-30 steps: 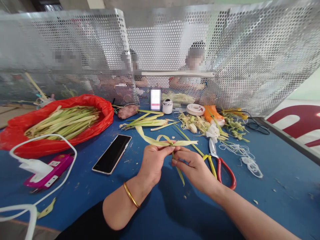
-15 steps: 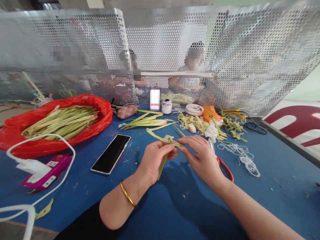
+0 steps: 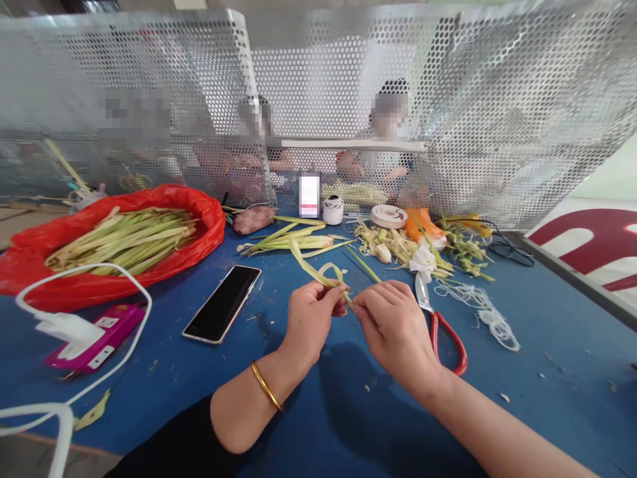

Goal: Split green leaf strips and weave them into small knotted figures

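Between my two hands runs a pale green leaf strip point(image 3: 311, 269), bent into a small loop above the fingers, with one end sticking up to the far left. My left hand point(image 3: 314, 315) pinches the strip just under the loop. Close beside it, my right hand point(image 3: 395, 325) is closed on the strip's other part with thumb and fingertips. Red-handled scissors point(image 3: 450, 345) lie right behind my right hand, their blades pointing away. Beyond my hands rests a small bunch of green leaf stalks point(image 3: 298, 242) on the blue table point(image 3: 368, 425).
At the left stand a red plastic bag point(image 3: 209, 216) of long leaves, a purple power strip point(image 3: 94, 342) with a white cable, and a phone point(image 3: 222, 304). Leaf scraps point(image 3: 378, 242), a tape roll point(image 3: 388, 216) and white string point(image 3: 492, 322) lie right. A perforated metal screen point(image 3: 323, 79) stands behind.
My right hand's fingers have curled in and moved slightly down along the strip. The loop now stands higher, the hanging strip end below has gone from sight, and the scissors show more.
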`<state>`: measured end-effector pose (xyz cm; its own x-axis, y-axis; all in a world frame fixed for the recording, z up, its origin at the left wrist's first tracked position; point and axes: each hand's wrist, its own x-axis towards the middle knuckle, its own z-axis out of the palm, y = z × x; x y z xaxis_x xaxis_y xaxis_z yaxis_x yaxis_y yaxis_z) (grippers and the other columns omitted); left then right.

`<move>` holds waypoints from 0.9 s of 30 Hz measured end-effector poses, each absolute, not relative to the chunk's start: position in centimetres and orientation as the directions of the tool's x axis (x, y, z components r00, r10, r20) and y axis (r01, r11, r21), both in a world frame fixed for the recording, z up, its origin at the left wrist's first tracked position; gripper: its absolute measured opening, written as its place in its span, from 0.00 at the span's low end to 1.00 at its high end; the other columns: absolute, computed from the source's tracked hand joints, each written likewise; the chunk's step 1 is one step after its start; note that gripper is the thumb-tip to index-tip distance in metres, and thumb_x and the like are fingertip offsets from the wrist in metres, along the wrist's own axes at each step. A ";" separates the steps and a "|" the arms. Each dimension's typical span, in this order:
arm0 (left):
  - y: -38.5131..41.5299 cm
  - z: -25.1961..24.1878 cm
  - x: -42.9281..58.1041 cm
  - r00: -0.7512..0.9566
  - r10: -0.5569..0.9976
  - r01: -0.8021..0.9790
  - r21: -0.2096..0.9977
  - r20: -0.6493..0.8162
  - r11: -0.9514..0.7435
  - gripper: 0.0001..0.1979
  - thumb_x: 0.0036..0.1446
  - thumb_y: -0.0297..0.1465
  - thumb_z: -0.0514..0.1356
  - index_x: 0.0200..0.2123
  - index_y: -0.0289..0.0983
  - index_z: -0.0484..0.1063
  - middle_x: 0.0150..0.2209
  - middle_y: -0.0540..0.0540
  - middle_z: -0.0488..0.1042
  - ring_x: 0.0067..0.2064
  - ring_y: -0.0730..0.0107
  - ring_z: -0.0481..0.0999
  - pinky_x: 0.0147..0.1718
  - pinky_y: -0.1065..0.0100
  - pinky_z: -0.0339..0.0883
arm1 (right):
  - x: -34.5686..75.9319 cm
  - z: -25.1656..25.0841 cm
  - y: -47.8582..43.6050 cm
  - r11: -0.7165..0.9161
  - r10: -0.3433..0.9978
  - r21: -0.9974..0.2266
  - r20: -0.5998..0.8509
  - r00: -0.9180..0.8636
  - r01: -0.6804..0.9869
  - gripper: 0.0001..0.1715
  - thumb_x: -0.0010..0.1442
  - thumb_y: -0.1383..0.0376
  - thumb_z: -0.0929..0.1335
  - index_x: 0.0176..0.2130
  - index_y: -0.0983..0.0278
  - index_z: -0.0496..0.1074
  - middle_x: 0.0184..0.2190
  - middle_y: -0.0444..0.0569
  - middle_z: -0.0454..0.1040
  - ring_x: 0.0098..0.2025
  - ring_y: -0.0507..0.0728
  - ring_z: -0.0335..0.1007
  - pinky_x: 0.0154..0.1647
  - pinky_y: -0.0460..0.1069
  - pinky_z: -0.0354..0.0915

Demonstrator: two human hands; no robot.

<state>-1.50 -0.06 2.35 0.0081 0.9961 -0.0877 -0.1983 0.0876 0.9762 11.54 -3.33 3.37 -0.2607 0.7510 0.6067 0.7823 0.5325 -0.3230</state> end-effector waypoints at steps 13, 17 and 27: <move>0.1 3.6 -2.6 0.338 0.921 -0.199 0.941 -0.196 0.273 0.18 0.51 0.44 0.62 0.31 0.33 0.77 0.24 0.48 0.70 0.25 0.74 0.69 0.24 0.71 0.67 | 12.8 3.3 -1.7 0.128 0.971 -0.935 0.186 0.149 0.332 0.21 0.59 0.50 0.65 0.28 0.64 0.74 0.26 0.46 0.73 0.32 0.55 0.67 0.35 0.49 0.60; -0.4 3.4 -2.0 0.326 0.927 -0.073 0.973 -0.185 0.220 0.13 0.46 0.38 0.66 0.23 0.34 0.73 0.20 0.52 0.66 0.21 0.77 0.65 0.22 0.72 0.64 | 12.6 3.2 -1.5 -0.105 0.994 -0.984 -0.100 -0.042 -0.147 0.18 0.49 0.52 0.72 0.32 0.65 0.75 0.28 0.47 0.74 0.32 0.55 0.69 0.34 0.49 0.62; -0.9 3.8 -1.7 0.357 0.911 -0.003 0.975 -0.208 0.224 0.06 0.47 0.29 0.61 0.26 0.33 0.78 0.17 0.53 0.64 0.20 0.77 0.62 0.22 0.70 0.66 | 11.8 2.5 -1.9 -0.043 0.993 -0.957 -0.073 0.094 -0.288 0.15 0.45 0.60 0.74 0.20 0.64 0.67 0.17 0.40 0.66 0.22 0.49 0.58 0.26 0.45 0.56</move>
<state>-1.67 -0.87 3.84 0.3570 0.9107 -0.2078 -0.0030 0.2236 0.9747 11.77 -1.86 2.53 0.0938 0.9929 -0.0733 -0.2880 -0.0434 -0.9567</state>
